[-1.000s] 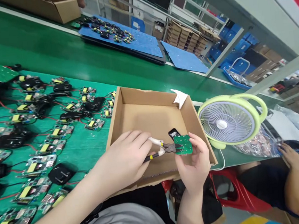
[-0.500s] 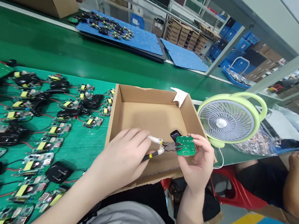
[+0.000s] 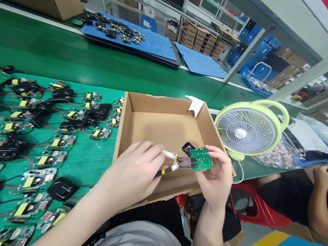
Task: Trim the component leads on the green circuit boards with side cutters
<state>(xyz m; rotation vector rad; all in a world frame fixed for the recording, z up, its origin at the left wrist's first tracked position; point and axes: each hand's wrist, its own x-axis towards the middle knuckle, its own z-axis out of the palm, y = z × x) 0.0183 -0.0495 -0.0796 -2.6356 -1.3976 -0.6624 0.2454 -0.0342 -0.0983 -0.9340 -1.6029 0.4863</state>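
Observation:
My left hand [image 3: 138, 169] is closed around the handles of a pair of cutting pliers [image 3: 184, 162], one handle white and one black, with yellow bands. The jaws reach over the left edge of a green circuit board [image 3: 201, 159], whose soldered side faces up. My right hand [image 3: 216, 177] pinches that board by its right side, fingers above and thumb below. Just behind the board is a black plug housing [image 3: 187, 148]; whether a wire joins them is hidden. Both hands work above the near part of an open cardboard box [image 3: 163, 119].
Several circuit boards wired to black plug housings [image 3: 62, 189] cover the green mat on the left. A green fan [image 3: 245, 129] stands right of the box. Blue sheets [image 3: 157, 47] lie across the bench. At far right is another person's arm [image 3: 320, 201].
The view has shifted slightly. The black housing behind the board shows a little more of its open inside. Both hands keep nearly the same hold, the pliers' jaws still at the board's edge.

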